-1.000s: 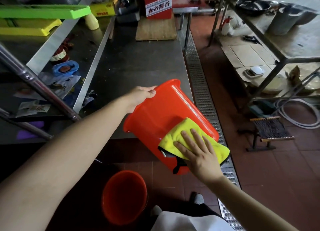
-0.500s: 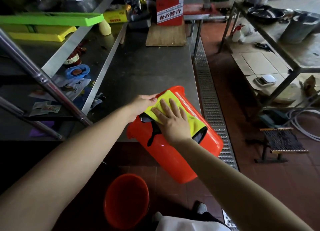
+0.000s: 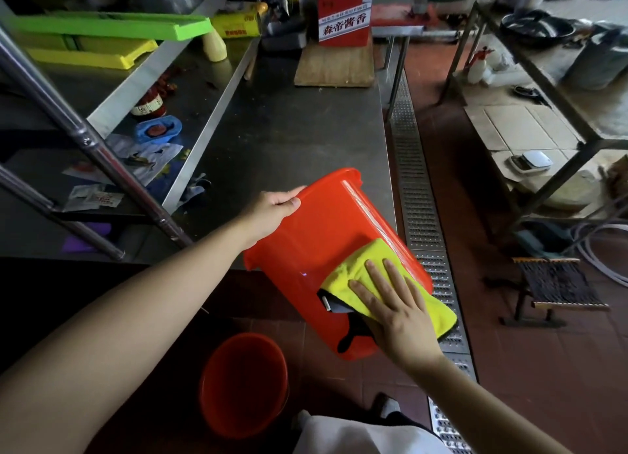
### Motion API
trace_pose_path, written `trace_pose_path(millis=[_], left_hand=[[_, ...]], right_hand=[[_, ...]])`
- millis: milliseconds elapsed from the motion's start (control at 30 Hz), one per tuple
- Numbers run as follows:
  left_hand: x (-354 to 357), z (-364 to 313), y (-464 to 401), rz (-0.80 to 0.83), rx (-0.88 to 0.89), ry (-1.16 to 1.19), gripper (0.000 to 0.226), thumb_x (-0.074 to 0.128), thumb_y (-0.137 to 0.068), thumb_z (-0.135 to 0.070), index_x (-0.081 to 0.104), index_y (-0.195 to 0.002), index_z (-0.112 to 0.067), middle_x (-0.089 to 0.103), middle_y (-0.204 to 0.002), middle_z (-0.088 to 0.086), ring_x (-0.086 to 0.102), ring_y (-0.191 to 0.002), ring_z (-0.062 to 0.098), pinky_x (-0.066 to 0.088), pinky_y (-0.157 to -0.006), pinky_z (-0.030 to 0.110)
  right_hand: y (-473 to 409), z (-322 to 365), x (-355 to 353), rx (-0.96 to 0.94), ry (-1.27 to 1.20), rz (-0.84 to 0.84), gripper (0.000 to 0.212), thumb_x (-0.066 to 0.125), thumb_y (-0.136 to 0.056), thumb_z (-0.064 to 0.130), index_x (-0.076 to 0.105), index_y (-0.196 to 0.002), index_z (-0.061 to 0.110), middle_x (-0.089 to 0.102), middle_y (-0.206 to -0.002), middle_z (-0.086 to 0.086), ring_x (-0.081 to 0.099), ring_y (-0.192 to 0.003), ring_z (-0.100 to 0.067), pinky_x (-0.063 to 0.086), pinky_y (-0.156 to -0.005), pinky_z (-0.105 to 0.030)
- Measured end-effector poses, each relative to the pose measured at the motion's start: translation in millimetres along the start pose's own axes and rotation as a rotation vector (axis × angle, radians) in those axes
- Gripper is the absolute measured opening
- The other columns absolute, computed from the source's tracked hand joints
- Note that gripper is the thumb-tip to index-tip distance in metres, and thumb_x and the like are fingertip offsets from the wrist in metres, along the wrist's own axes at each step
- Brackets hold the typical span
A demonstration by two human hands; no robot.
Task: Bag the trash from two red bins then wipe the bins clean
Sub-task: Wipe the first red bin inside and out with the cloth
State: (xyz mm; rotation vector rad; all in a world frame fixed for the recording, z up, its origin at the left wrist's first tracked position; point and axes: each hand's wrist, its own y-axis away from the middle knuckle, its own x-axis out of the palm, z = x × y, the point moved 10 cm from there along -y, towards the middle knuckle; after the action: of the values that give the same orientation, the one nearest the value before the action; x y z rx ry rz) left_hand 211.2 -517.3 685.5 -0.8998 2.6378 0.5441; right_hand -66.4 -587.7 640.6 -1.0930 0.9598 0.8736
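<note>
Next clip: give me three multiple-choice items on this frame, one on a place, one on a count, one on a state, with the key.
1. Where is the yellow microfibre cloth?
A. On the steel table
B. Against the held red plastic bin's outer wall
C. On the floor

2. How many red bins are visible?
A. One
B. Two
C. Three

3. How is the right hand placed?
A. Flat, fingers straight, on the cloth
B. Fist at the rim
C. Hanging idle

Key: 1 B, it lies on the tilted bin's side; 2 B, a second red bin stands on the floor; 3 A, while the left hand grips the rim.
</note>
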Motion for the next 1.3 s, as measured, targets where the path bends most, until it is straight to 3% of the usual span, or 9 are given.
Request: trace_pose_path(millis=[167, 300, 367, 500, 733, 1000, 1100, 1233, 1300], left_hand=[[-8.0, 12.5, 20.3, -0.022, 0.038, -0.015, 0.035, 0.057, -0.093, -0.042, 0.056, -0.126, -0.052, 0.057, -0.132, -0.025, 0.049, -0.126, -0.004, 0.037, -0.112, 0.034], [-15.2, 15.5, 25.1, -0.089, 0.028, -0.051, 0.048, 0.050, -0.094, -0.016, 0.058, -0.123, -0.053, 0.060, -0.128, -0.026, 0.052, -0.122, -0.005, 0.041, -0.109, 0.029], [-18.2, 13.7, 27.8, -0.130, 0.034, -0.063, 0.049, 0.050, -0.094, -0.012, 0.059, -0.125, -0.049, 0.060, -0.129, -0.024, 0.052, -0.123, -0.004, 0.041, -0.108, 0.026], [-18.2, 6.9, 36.2, -0.176, 0.090, -0.108, 0.035, 0.055, -0.099, -0.030, 0.058, -0.133, -0.036, 0.060, -0.131, -0.015, 0.052, -0.123, -0.002, 0.039, -0.105, 0.018], [-13.5, 0.8, 45.1, -0.163, 0.075, -0.227, 0.037, 0.049, -0.100, -0.040, 0.051, -0.137, -0.042, 0.054, -0.139, -0.015, 0.049, -0.127, 0.003, 0.038, -0.102, 0.020], [23.1, -69.3, 10.5, -0.127, 0.132, -0.620, 0.046, 0.038, -0.101, -0.046, 0.045, -0.144, -0.034, 0.049, -0.144, 0.005, 0.045, -0.133, 0.023, 0.038, -0.110, 0.041], [40.0, -84.4, -2.2, -0.113, 0.109, -0.572, 0.041, 0.040, -0.104, -0.037, 0.049, -0.143, -0.027, 0.051, -0.144, 0.003, 0.048, -0.132, 0.022, 0.038, -0.107, 0.036], [32.1, -74.7, -7.3, -0.104, 0.081, -0.394, 0.039, 0.045, -0.104, -0.026, 0.052, -0.141, -0.019, 0.054, -0.141, 0.003, 0.050, -0.129, 0.017, 0.032, -0.095, 0.013], [16.6, -63.6, -4.8, -0.128, 0.057, -0.302, 0.037, 0.049, -0.102, -0.023, 0.055, -0.138, -0.018, 0.056, -0.140, 0.002, 0.050, -0.127, 0.012, 0.032, -0.099, 0.013]], right_hand=[[-81.2, 14.6, -4.5, 0.074, -0.071, 0.005, 0.055, 0.052, -0.099, 0.049, 0.039, -0.152, 0.038, 0.024, -0.165, -0.001, 0.013, -0.154, -0.033, 0.031, -0.115, -0.056], [-147.4, 30.3, 2.8, 0.102, -0.103, 0.086, 0.054, 0.036, -0.103, 0.057, 0.027, -0.154, 0.045, 0.010, -0.168, 0.005, -0.001, -0.155, -0.026, 0.017, -0.120, -0.053], [-152.4, 31.3, 5.9, 0.103, -0.104, 0.103, 0.054, 0.035, -0.103, 0.058, 0.025, -0.154, 0.046, 0.008, -0.168, 0.006, -0.003, -0.155, -0.025, 0.015, -0.121, -0.052], [-101.6, 23.7, -4.5, 0.001, -0.099, 0.026, 0.056, 0.048, -0.100, 0.051, 0.033, -0.154, 0.040, 0.018, -0.167, 0.001, 0.008, -0.155, -0.030, 0.026, -0.118, -0.055], [13.5, -13.0, -3.6, -0.078, -0.079, -0.027, 0.061, 0.061, -0.096, 0.042, 0.042, -0.152, 0.029, 0.027, -0.164, -0.007, 0.018, -0.152, -0.038, 0.038, -0.108, -0.058], [20.9, -4.5, -3.5, -0.027, -0.084, 0.004, 0.054, 0.050, -0.098, 0.044, 0.046, -0.149, 0.028, 0.031, -0.162, -0.009, 0.022, -0.150, -0.041, 0.041, -0.106, -0.058], [16.1, 2.3, 0.8, 0.017, -0.116, 0.020, 0.055, 0.046, -0.099, 0.046, 0.043, -0.151, 0.031, 0.024, -0.165, -0.006, 0.016, -0.152, -0.038, 0.038, -0.108, -0.058], [-29.8, -3.1, 0.4, 0.145, -0.186, 0.034, 0.055, 0.041, -0.098, 0.053, 0.039, -0.151, 0.038, 0.019, -0.167, 0.001, 0.010, -0.155, -0.030, 0.032, -0.112, -0.056], [-70.3, -5.0, 1.5, 0.175, -0.193, 0.048, 0.055, 0.037, -0.098, 0.058, 0.037, -0.151, 0.041, 0.019, -0.166, 0.004, 0.011, -0.155, -0.027, 0.030, -0.114, -0.055]])
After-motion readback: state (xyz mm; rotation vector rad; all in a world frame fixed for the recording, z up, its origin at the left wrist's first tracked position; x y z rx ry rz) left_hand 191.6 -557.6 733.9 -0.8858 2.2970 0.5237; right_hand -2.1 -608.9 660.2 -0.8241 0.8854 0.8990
